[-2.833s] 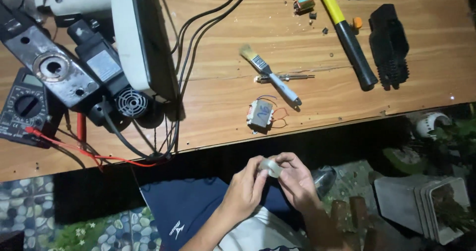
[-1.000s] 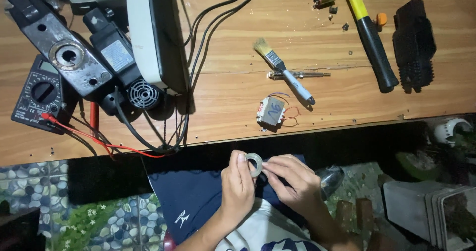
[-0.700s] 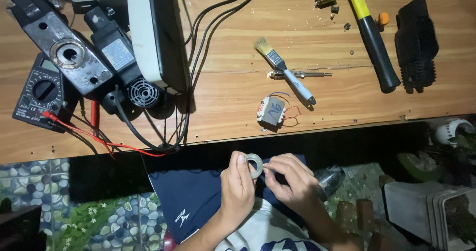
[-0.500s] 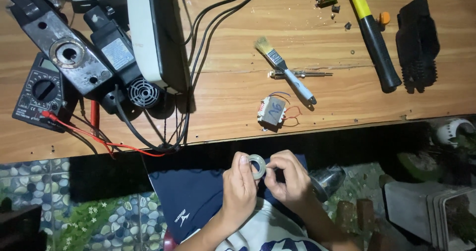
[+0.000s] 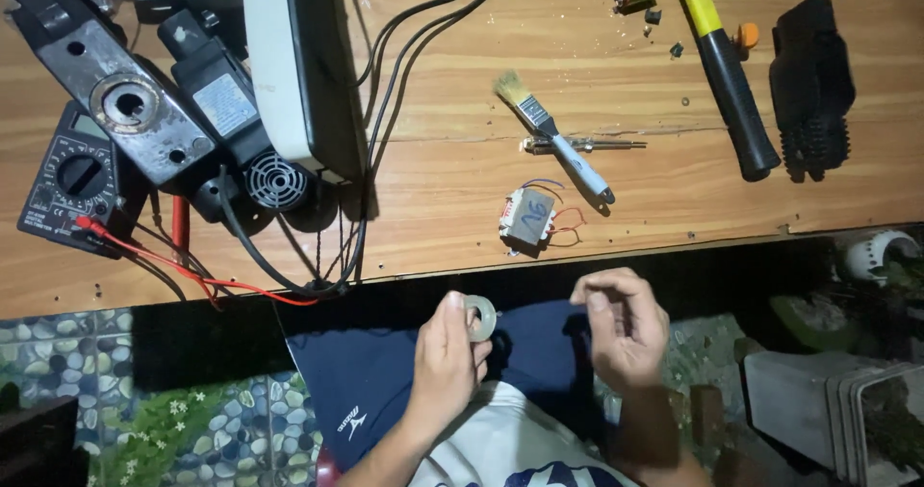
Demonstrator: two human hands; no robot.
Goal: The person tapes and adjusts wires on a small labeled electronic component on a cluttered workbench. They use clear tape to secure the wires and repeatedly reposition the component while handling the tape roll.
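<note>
Left hand (image 5: 445,364) fingers pinch a pale ring (image 5: 479,318) (material unclear); right hand (image 5: 624,325) loosely curled, empty

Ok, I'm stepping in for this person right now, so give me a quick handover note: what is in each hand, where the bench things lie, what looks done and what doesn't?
Left hand: pinches a small roll of clear tape upright, over the lap, below the bench edge.
Right hand: apart from the roll, fingers curled, apparently holding nothing.
On the wooden bench: a small transformer with loose wires near the front edge, a paintbrush lying across a thin screwdriver, a yellow-handled hammer, a multimeter with red leads at far left.
Done: roll in hand.
Left: no tape shows on the transformer yet; whether a strip is pulled free cannot be told.
</note>
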